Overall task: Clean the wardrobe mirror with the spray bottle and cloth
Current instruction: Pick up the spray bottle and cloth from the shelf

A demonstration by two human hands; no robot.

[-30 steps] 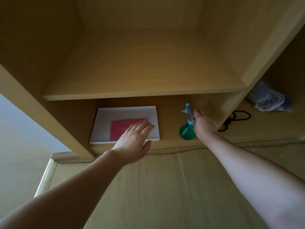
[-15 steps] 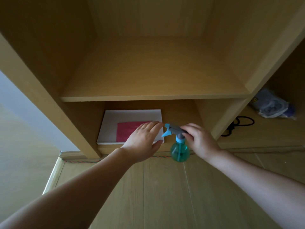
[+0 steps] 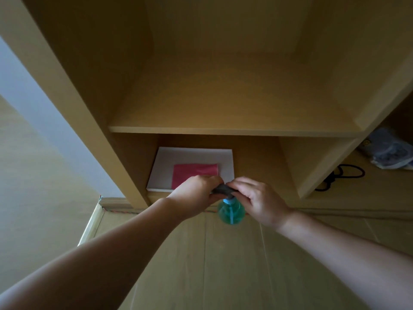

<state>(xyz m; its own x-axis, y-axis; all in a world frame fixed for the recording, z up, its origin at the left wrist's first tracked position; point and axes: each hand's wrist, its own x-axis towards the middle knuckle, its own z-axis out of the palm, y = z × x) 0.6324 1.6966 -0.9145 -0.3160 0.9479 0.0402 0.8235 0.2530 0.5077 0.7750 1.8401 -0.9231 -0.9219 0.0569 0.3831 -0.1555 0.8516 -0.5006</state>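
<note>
A pale wall (image 3: 26, 113) fills the far left, next to the slanting side panel of the wooden wardrobe (image 3: 73, 104). An upper shelf (image 3: 234, 130) spans the wardrobe's main bay. In the low compartment beneath it lies a flat white board (image 3: 190, 156), and a folded pink cloth (image 3: 194, 172) rests on the board's near right part.

Just in front of the cloth, the left hand (image 3: 196, 194) reaches in from the lower left. Its fingers are curled over the left end of the dark spray head, gripping it. The spray bottle (image 3: 231, 213) hangs upright between the two hands, in front of the compartment's bottom edge and above the wooden floor (image 3: 223, 265). Its round green body shows below the knuckles.

The right hand (image 3: 261, 202) comes in from the lower right. Its fingers are bent round the right side of the same spray head, so both hands hold the bottle and almost touch each other.

Right of the inner divider, a black cable (image 3: 345, 175) lies coiled on the bottom panel of the next bay. A crumpled plastic bag (image 3: 391, 151) sits beyond it at the frame's edge.
</note>
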